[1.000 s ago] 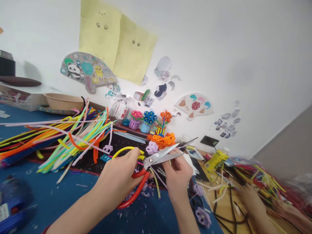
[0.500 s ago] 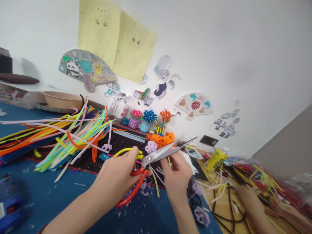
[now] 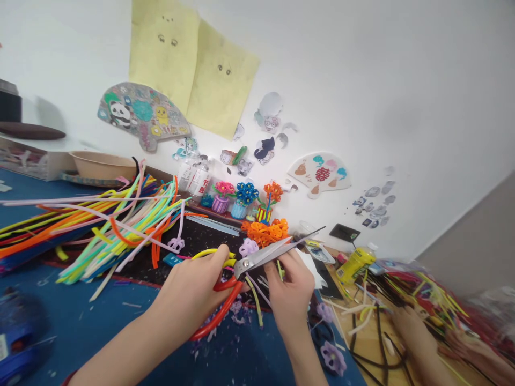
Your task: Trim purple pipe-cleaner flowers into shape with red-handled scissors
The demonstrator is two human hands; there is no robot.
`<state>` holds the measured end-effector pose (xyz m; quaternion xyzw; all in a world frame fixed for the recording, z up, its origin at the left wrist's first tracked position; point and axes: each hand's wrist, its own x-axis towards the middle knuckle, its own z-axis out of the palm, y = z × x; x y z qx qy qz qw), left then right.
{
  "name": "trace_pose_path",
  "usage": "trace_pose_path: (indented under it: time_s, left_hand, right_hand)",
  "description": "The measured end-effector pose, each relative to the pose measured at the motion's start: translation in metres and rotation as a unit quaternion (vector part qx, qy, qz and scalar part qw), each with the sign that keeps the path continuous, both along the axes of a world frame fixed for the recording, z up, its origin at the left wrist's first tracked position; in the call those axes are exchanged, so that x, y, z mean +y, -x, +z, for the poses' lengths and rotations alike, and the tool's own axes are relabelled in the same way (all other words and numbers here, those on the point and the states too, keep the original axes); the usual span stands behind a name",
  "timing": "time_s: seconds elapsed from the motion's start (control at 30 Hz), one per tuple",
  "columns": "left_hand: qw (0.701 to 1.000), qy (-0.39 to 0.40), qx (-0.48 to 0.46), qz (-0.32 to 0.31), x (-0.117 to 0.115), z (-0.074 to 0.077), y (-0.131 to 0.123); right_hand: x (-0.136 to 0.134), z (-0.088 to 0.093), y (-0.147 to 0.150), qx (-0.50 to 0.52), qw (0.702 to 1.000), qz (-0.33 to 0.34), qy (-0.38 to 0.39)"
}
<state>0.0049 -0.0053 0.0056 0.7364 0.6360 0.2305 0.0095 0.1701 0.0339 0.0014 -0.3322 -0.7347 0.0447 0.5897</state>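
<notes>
Red-handled scissors (image 3: 260,256) lie across the middle of the view, blades pointing up and to the right. My left hand (image 3: 205,279) is closed beside the pivot, with the red handles at its fingers; a yellow strip (image 3: 213,252) shows by its thumb. My right hand (image 3: 292,279) is pinched near the blades, and pale green stem ends show at its fingertips; what exactly it grips is partly hidden. A lilac flower (image 3: 248,247) appears just behind the pivot. Thin lilac and green strips hang between the two hands.
Colourful pipe cleaners (image 3: 120,230) are heaped at the left. Small potted craft flowers (image 3: 246,193) and orange pieces (image 3: 267,231) stand behind. Lilac flowers (image 3: 333,358) lie at lower right, near a yellow bottle (image 3: 358,262). Another person's hands (image 3: 414,327) are at the right.
The scissor blades look slightly closer together than before. My right hand has shifted a little to the left.
</notes>
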Motion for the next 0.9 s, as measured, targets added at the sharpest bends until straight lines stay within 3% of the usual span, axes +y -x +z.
trace_pose_path:
  time_s: [0.9]
  left_hand:
    - [0.991, 0.073, -0.105, -0.025, 0.0028, -0.0069, -0.0041]
  right_hand:
    - [0.0043, -0.0003, -0.0059, 0.006, 0.999, 0.036, 0.011]
